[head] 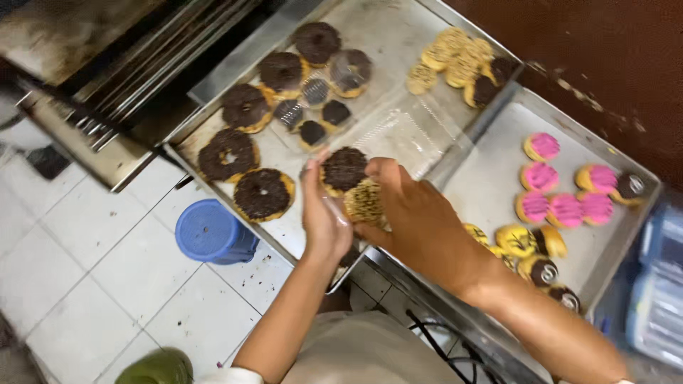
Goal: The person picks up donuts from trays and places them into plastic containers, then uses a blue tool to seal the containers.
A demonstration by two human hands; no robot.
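Note:
My left hand and my right hand meet over the edge between two metal trays. Between them sit a chocolate-topped donut and a yellow donut with dark stripes; both hands close around these, and a thin clear plastic seems to lie under them. The left tray carries several chocolate-glazed ring donuts and a clear plastic box with small dark donuts. The right tray bears pink-iced donuts.
Yellow striped donuts pile at the left tray's far corner. More yellow and dark donuts lie on the right tray's near side. A blue bucket stands on the white tiled floor. A metal rack is at upper left.

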